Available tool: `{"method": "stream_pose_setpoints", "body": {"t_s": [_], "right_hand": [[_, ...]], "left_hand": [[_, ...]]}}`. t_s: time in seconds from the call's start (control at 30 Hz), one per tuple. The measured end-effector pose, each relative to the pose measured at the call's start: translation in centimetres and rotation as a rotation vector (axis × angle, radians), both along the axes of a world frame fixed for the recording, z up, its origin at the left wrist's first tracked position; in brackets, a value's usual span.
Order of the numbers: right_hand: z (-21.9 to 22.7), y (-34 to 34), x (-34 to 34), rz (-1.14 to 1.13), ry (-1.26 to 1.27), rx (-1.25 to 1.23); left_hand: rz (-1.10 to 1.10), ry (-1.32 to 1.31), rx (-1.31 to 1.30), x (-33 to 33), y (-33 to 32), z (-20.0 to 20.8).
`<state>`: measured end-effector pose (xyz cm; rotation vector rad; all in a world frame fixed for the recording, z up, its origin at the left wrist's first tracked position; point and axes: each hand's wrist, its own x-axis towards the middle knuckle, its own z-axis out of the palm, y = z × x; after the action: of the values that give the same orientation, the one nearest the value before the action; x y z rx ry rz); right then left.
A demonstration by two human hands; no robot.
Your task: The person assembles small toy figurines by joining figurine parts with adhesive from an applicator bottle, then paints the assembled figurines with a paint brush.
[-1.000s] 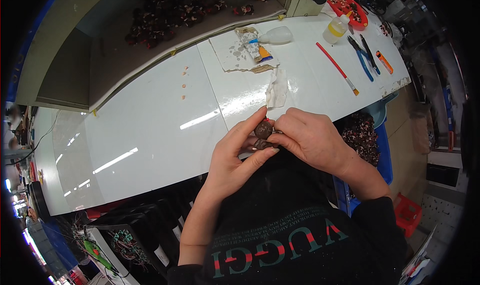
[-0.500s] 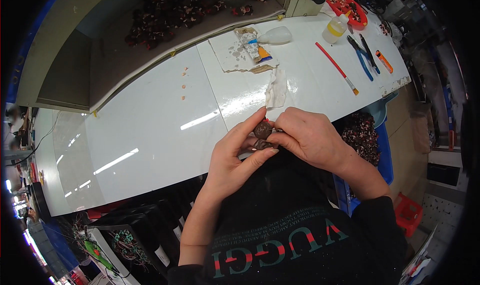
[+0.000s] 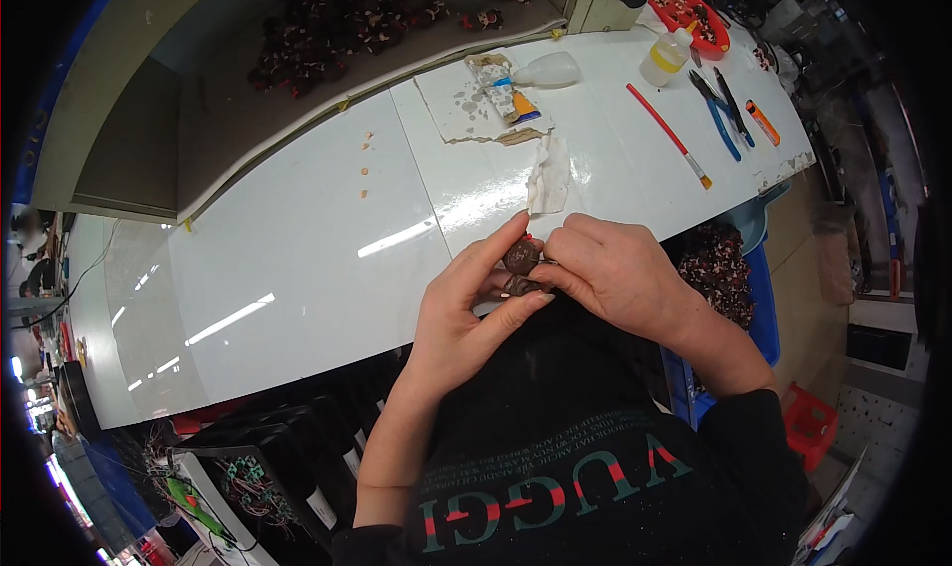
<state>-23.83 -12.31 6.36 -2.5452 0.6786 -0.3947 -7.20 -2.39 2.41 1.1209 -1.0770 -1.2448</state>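
A small dark brown figurine (image 3: 521, 259) with a touch of red at its top is held above my lap, by the table's front edge. My left hand (image 3: 466, 313) grips it between thumb and fingers, from the left and below. Thumb and forefinger of my right hand (image 3: 595, 273) are pinched together against its right side. What sits in that pinch is too small and covered to name. On the white table (image 3: 297, 258), several tiny pale pieces (image 3: 364, 172) lie in a row to the left.
A crumpled white tissue (image 3: 548, 177), a stained card (image 3: 451, 105) and a squeeze bottle (image 3: 547, 69) lie ahead. To the right are a red brush (image 3: 666, 132), blue-handled pliers (image 3: 719, 120) and a glue bottle (image 3: 662, 60). Figurines fill a booth (image 3: 342, 30); a blue bin (image 3: 762, 298) stands right.
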Motion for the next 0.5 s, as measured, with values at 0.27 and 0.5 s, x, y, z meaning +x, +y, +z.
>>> {"method": "stream_pose_setpoints", "body": {"t_s": [0.27,0.5], "right_hand": [[-0.2,-0.1,0.1,-0.024,-0.047,0.031],[0.9,-1.2,-1.1,0.0,-0.01,-0.003]], "left_hand": [[0.01,-0.013,-0.009,-0.1,-0.1,0.1],[0.019,-0.002,-0.012,-1.0,-0.8,0.8]]}}
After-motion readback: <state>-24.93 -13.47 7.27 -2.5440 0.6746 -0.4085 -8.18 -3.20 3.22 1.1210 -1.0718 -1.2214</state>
